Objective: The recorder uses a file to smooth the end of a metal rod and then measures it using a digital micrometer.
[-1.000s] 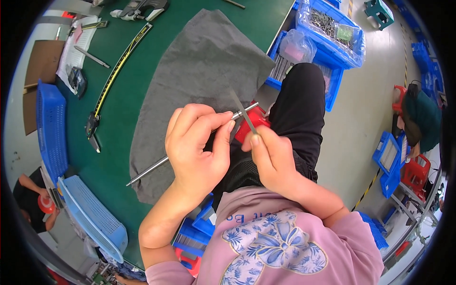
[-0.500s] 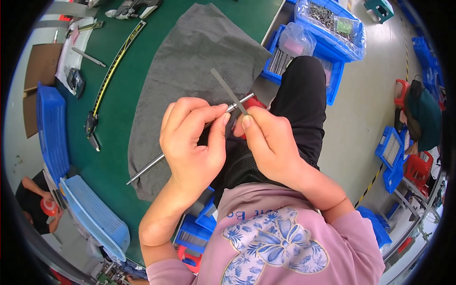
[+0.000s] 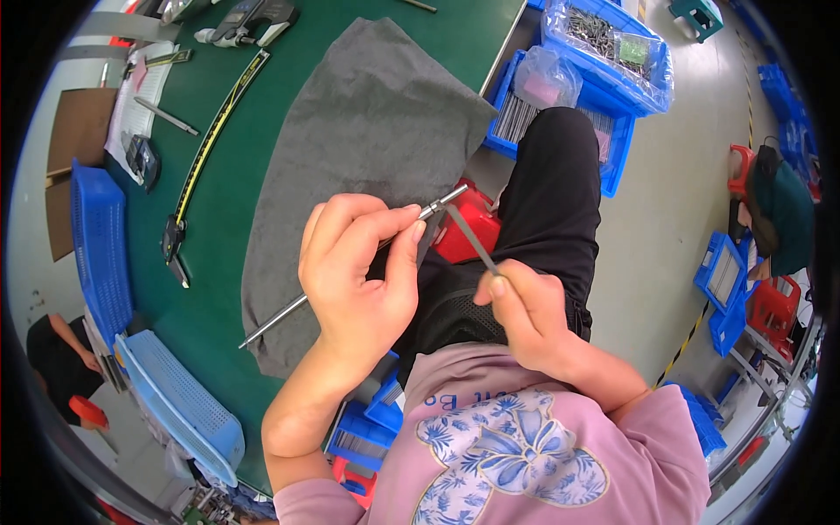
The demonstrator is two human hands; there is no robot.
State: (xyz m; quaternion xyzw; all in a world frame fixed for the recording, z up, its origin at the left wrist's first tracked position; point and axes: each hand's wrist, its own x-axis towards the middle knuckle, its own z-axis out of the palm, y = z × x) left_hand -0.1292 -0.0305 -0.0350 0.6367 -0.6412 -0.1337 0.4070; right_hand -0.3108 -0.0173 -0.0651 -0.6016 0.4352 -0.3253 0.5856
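Note:
My left hand [image 3: 359, 271] is closed in a pinch around a slim silver metal rod [image 3: 273, 321], which slants from lower left to upper right. Its stepped end sticks out beyond the thumb and forefinger. In my right hand [image 3: 535, 317] is a thin, flat grey strip that looks like a file [image 3: 472, 238], gripped at its lower end. The strip's far tip is right beside the rod's stepped end; I cannot tell if they touch. Both hands are over my lap, near a dark grey cloth [image 3: 367, 114] on the green table [image 3: 197, 302].
A caliper with a yellow-marked scale [image 3: 201, 166] and a micrometer [image 3: 254, 22] lie on the table. Blue baskets [image 3: 101, 236] line its left edge. Blue bins of metal parts [image 3: 612, 149] stand beyond my knee. A red stool [image 3: 472, 229] shows beneath my hands. Another person is at far left.
My right hand has drawn back down and to the right with the file, so its tip, which crossed past the rod, is now beside the rod end. The left hand barely moved.

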